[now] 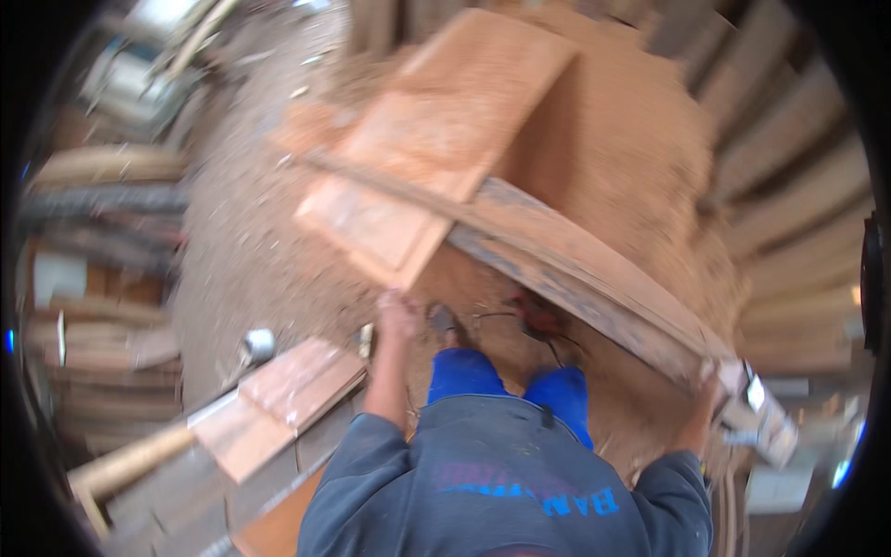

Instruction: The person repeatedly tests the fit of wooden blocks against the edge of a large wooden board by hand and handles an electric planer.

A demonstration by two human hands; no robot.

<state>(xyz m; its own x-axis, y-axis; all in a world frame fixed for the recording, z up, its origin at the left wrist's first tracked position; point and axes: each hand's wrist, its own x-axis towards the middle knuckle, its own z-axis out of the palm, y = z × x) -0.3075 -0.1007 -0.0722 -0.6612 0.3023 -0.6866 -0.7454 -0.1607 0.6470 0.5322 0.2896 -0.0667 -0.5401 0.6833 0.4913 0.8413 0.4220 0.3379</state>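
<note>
A wide reddish wooden panel (445, 121) slants across the upper middle, with a recessed shape near its closest end. My left hand (399, 313) is closed on the panel's near corner. Under the panel, a thick weathered plank (575, 269) runs down to the right, and a narrow wooden strip (399, 188) crosses the panel's face and continues along the plank. My right hand (709, 379) touches the plank's right end; motion blur hides how its fingers lie.
Reddish sawdust (640, 139) is heaped behind the plank. A red object with a cord (540, 317) lies near my feet. Left of me, short boards (288, 390) rest on a grey surface by a silvery can (259, 344). Stacked timber (789, 167) lines the right; more wood (102, 343) is piled left.
</note>
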